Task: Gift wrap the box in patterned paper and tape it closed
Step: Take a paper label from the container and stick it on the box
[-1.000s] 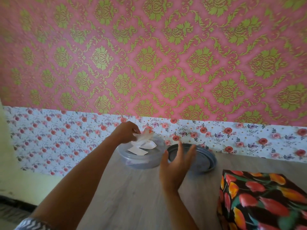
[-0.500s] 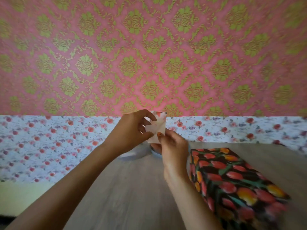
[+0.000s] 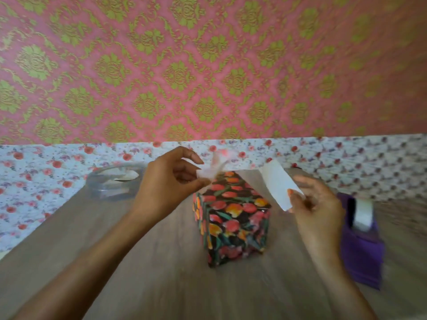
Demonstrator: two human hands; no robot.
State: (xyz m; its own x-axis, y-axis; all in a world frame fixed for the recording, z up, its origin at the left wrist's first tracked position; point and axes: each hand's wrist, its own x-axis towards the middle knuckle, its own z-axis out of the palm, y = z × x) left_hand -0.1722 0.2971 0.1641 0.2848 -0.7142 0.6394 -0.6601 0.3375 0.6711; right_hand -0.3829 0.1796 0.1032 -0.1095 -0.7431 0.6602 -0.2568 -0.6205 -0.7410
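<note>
In the middle of the tabletop (image 3: 161, 273) sits the box (image 3: 231, 215), fully covered in dark tulip-print paper. Over its far end the left hand (image 3: 166, 183) pinches a small pale piece (image 3: 211, 172) (too blurry to say what) between thumb and fingertips. The right hand (image 3: 316, 204) pinches a white paper strip (image 3: 277, 183) the same way. There's a clear tub (image 3: 115, 181) back left and a purple tape dispenser (image 3: 360, 245) on the right.

One view only: head-worn, wide-angle. Faces forward and somewhat down, across the table (image 3: 166, 287) to the patterned wall (image 3: 208, 65) behind it. Near range: left hand (image 3: 166, 181) and right hand (image 3: 318, 204) reach in from the bottom edge, wrapped box (image 3: 233, 218) mid-frame. Right margin blurred.
</note>
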